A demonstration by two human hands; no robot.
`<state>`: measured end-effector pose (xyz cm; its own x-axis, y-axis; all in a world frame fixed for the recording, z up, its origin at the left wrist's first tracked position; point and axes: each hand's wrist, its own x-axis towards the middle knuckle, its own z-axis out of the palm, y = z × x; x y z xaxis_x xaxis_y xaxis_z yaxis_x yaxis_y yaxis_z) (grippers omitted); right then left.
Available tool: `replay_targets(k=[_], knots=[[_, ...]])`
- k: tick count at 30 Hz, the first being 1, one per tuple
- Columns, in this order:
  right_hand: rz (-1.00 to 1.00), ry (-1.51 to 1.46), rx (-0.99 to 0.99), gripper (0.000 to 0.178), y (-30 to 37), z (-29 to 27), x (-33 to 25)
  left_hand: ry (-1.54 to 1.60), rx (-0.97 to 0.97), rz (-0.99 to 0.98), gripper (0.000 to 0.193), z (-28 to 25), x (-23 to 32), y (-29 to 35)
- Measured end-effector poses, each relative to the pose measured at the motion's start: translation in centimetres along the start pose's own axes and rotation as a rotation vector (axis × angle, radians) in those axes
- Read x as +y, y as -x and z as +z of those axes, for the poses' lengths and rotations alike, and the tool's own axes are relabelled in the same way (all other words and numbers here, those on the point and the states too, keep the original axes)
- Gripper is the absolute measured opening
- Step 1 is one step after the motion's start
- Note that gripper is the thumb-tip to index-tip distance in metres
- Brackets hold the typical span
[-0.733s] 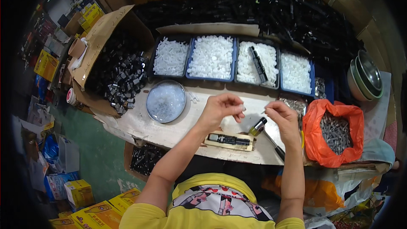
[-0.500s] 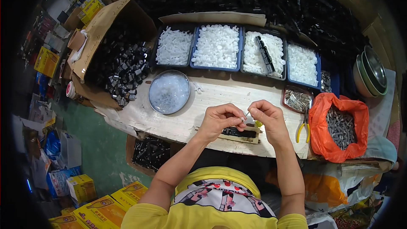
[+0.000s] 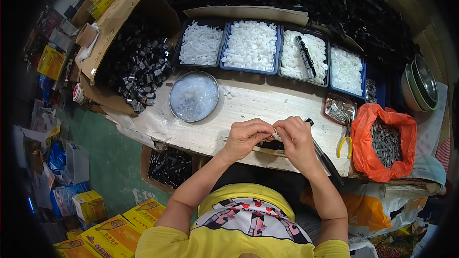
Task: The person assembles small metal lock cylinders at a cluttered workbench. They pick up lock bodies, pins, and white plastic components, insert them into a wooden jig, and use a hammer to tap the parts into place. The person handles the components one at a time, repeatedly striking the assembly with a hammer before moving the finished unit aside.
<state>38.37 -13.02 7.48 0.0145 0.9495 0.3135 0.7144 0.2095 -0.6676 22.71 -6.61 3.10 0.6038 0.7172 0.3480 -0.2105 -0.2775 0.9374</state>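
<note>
While near the right hand (image 3: 296,139), red tray (image 3: 333,121) of metal pins (image 3: 340,109)

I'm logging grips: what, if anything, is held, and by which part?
Left hand and right hand seem to pinch a small whitish piece between them; which part each grips is hidden.

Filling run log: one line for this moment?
left hand: pinching small pale part | right hand: at same part, grip unclear | nearby: yellow-handled pliers, orange bag
</note>
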Motion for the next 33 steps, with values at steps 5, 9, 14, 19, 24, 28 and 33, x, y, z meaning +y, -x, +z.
replay_targets(k=[5,9,14,19,24,28,33], knots=[[-0.067,0.042,0.112,0.015,1.3,0.5,0.2,-0.221,0.019,0.06,0.014,-0.1,-0.1,0.7],[-0.134,0.117,0.109,0.017,2.3,1.6,0.6,-0.443,-0.02,0.176,0.019,-0.2,-0.3,1.2],[-0.183,0.203,0.047,0.016,3.1,2.0,1.5,-0.66,-0.087,0.153,0.026,-0.8,0.1,1.7],[-0.162,0.216,-0.054,0.016,3.3,2.2,1.6,-0.662,-0.153,0.035,0.03,-0.7,-0.4,2.1],[-0.15,0.197,-0.107,0.016,3.5,1.9,1.5,-0.685,-0.208,0.001,0.029,-0.6,-0.1,1.7],[-0.128,0.159,-0.106,0.015,3.6,1.4,1.8,-0.79,-0.329,-0.048,0.023,-0.2,0.9,0.2],[-0.051,0.214,0.076,0.016,3.0,-2.3,4.8,-1.084,-0.666,-0.035,0.019,0.5,3.1,-2.9]])
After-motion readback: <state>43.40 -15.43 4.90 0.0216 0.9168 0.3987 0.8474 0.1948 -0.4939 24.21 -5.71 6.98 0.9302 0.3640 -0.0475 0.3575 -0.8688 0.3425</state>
